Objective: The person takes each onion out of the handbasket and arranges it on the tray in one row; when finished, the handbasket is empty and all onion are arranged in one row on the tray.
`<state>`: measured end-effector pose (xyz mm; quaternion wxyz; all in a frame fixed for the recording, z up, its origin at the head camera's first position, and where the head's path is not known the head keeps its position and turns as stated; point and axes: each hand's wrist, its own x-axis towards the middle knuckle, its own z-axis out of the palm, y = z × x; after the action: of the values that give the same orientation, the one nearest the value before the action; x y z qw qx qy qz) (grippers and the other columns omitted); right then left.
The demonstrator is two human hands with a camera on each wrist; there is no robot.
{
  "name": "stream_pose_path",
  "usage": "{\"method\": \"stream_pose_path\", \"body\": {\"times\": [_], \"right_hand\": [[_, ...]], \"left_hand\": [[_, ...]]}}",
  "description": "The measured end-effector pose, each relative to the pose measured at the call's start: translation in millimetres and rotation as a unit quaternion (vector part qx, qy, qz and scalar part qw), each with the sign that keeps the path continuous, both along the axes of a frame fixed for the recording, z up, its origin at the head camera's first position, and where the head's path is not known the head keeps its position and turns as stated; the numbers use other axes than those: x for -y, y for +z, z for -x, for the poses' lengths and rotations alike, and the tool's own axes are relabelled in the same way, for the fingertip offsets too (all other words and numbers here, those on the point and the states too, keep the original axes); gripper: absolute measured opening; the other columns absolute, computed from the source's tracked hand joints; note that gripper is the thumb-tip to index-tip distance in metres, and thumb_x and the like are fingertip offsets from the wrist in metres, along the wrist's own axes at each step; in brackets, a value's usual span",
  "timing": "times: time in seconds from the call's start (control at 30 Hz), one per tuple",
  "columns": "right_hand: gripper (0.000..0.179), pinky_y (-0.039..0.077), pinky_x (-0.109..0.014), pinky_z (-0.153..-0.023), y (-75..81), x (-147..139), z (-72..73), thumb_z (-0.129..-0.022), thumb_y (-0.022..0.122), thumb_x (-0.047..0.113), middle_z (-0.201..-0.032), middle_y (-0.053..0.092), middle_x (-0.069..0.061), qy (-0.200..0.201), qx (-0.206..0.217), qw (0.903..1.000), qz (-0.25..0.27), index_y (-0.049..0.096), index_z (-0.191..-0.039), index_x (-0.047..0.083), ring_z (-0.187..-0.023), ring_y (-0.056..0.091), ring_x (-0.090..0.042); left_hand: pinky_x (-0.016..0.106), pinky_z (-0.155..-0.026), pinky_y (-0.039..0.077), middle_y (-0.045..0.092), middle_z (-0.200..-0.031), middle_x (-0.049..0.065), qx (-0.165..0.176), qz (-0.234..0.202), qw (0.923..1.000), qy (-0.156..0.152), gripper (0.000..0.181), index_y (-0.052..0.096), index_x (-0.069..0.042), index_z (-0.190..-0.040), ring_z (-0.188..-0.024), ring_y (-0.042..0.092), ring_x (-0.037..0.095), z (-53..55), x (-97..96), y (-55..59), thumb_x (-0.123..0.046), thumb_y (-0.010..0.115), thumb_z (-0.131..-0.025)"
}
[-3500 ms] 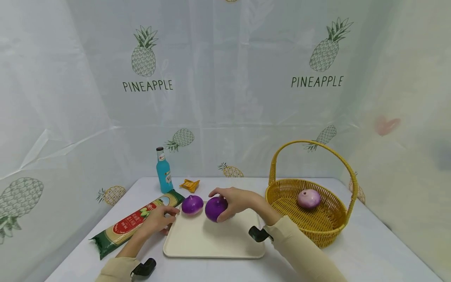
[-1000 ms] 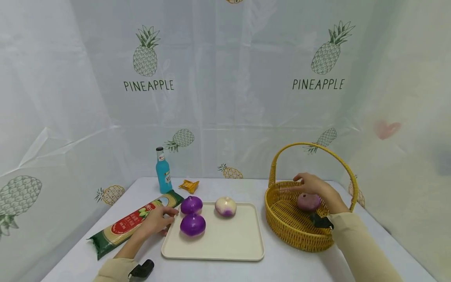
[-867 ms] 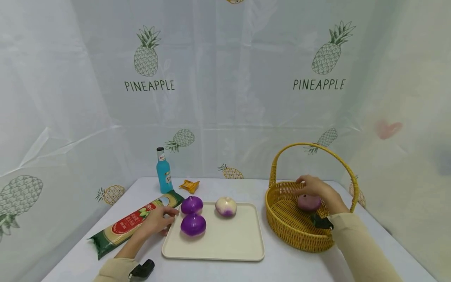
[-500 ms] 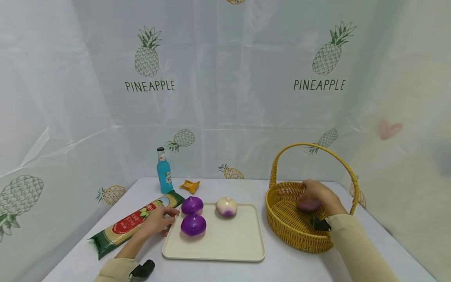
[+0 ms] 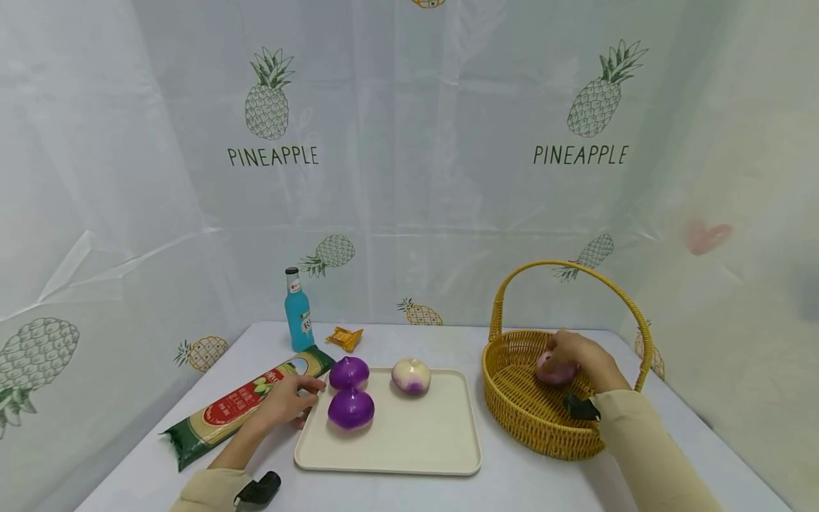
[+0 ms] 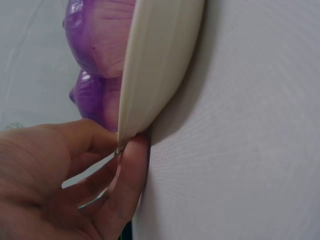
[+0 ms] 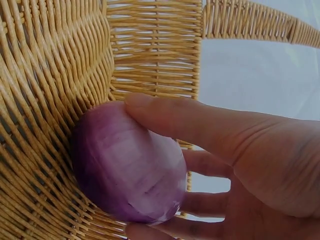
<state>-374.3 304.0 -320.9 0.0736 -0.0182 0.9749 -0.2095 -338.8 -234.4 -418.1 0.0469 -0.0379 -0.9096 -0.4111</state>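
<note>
Inside the yellow wicker basket (image 5: 534,434), my right hand (image 5: 579,355) grips a purple onion (image 7: 130,160). In the right wrist view the thumb lies along one side of it and the other fingers reach round the opposite side; the onion lies close against the woven basket. My left hand (image 5: 286,402) pinches the left edge of a cream tray (image 5: 422,441), thumb on the rim and a finger underneath, as the left wrist view shows. On the tray stand two deep purple onions (image 5: 350,409) at the left and a white-and-purple onion (image 5: 411,376) near the back.
A green and red bag of pasta (image 5: 233,409) lies slanted under and behind my left forearm. Behind it stands a blue bottle (image 5: 298,316), beside an orange wrapped snack (image 5: 345,338). The basket's tall handle (image 5: 563,263) arches over my right hand.
My right hand set a purple onion down on the tray, then moved over into the basket and took hold of the onion there, tilting it slightly. The left hand stayed at the tray's edge.
</note>
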Motion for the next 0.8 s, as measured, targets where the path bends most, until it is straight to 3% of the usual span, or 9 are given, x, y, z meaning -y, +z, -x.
{"method": "stream_pose_path", "body": {"times": [0.1, 0.27, 0.37, 0.5, 0.67, 0.8], "right_hand": [[0.058, 0.057, -0.044, -0.069, -0.2, 0.6, -0.3, -0.082, 0.071, 0.013, -0.12, 0.056, -0.032, 0.005, 0.012, 0.9998, 0.014, 0.051, -0.13, -0.012, -0.093, 0.059, -0.036], [0.066, 0.058, -0.043, -0.066, 0.5, 2.3, -1.9, -0.075, 0.078, 0.012, -0.122, 0.053, -0.033, 0.021, 0.005, 0.9997, -0.012, 0.051, -0.132, -0.007, -0.093, 0.058, -0.035], [0.069, 0.057, -0.041, -0.065, -0.1, 3.5, -2.3, -0.072, 0.079, 0.007, -0.122, 0.052, -0.031, 0.024, 0.002, 0.9997, -0.002, 0.05, -0.134, -0.005, -0.092, 0.056, -0.034], [0.061, 0.054, -0.039, -0.07, -1.1, 4.5, -1.6, -0.074, 0.073, -0.005, -0.123, 0.052, -0.027, 0.047, -0.011, 0.9988, -0.01, 0.053, -0.131, 0.001, -0.095, 0.052, -0.034], [0.045, 0.051, -0.045, -0.081, -0.6, 3.7, 0.0, -0.078, 0.068, -0.006, -0.12, 0.057, -0.026, 0.088, -0.052, 0.9934, -0.052, 0.056, -0.121, 0.003, -0.101, 0.053, -0.035], [0.038, 0.049, -0.043, -0.081, -1.1, 2.3, -1.1, -0.081, 0.067, -0.004, -0.116, 0.054, -0.025, 0.085, -0.053, 0.9947, -0.024, 0.051, -0.115, 0.001, -0.1, 0.053, -0.035]], "left_hand": [[0.029, -0.045, 0.054, 0.068, -0.1, 0.009, -0.006, 0.003, 1.0, -0.003, 0.025, 0.072, -0.005, -0.108, -0.061, 0.056, 0.016, -0.8, 0.1, 0.1, 0.001, 0.063, -0.086], [0.03, -0.045, 0.054, 0.068, -0.099, 0.009, -0.01, 0.0, 0.9999, -0.007, 0.025, 0.072, -0.005, -0.108, -0.06, 0.056, 0.016, -1.5, 0.6, 0.4, 0.001, 0.062, -0.086], [0.029, -0.045, 0.054, 0.068, -0.099, 0.009, -0.009, 0.001, 0.9999, -0.012, 0.025, 0.071, -0.004, -0.109, -0.059, 0.055, 0.016, -1.0, 1.2, 0.2, 0.001, 0.062, -0.086], [0.029, -0.045, 0.054, 0.068, -0.101, 0.011, -0.008, 0.001, 0.9998, -0.017, 0.025, 0.071, -0.004, -0.109, -0.06, 0.056, 0.015, -0.8, 1.5, 0.0, 0.0, 0.062, -0.086], [0.029, -0.045, 0.054, 0.068, -0.104, 0.012, -0.008, 0.0, 0.9998, -0.018, 0.025, 0.071, -0.003, -0.11, -0.061, 0.056, 0.015, -0.7, 1.6, 0.4, 0.0, 0.062, -0.086], [0.03, -0.045, 0.054, 0.068, -0.1, 0.01, -0.008, 0.001, 0.9999, -0.012, 0.025, 0.071, -0.004, -0.109, -0.062, 0.056, 0.016, -1.2, 1.2, 0.3, 0.0, 0.062, -0.086]]}}
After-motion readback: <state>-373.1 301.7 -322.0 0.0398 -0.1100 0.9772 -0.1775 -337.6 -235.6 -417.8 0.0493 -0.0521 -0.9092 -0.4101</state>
